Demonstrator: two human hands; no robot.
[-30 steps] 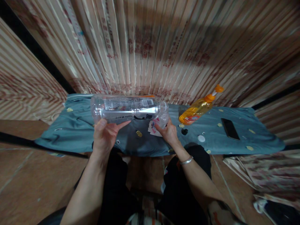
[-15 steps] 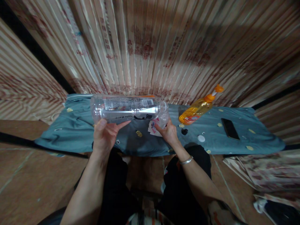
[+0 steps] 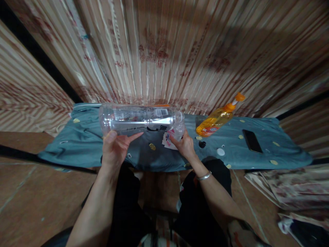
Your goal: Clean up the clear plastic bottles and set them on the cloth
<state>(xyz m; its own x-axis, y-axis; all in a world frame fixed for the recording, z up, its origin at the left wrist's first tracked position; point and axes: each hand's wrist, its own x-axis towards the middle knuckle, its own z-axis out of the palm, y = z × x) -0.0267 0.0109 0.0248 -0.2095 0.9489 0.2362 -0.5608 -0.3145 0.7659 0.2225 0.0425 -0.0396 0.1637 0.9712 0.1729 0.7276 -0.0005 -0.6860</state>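
I hold a large clear plastic bottle [image 3: 140, 119] level over a blue-green cloth [image 3: 84, 144], its printed label facing up. My left hand [image 3: 115, 145] grips the base end from below, thumb on the side and forefinger stretched out. My right hand [image 3: 183, 144] holds the neck end, where a small clear piece and a white and pink paper [image 3: 168, 140] lie under my fingers. A silver bangle sits on my right wrist.
On the cloth to the right stand an orange dish-soap bottle [image 3: 218, 118], a small black cap [image 3: 202, 144], a white cap [image 3: 220, 151] and a black phone [image 3: 252, 141]. Striped curtains hang behind. Patterned fabric [image 3: 285, 188] lies on the brown floor at right.
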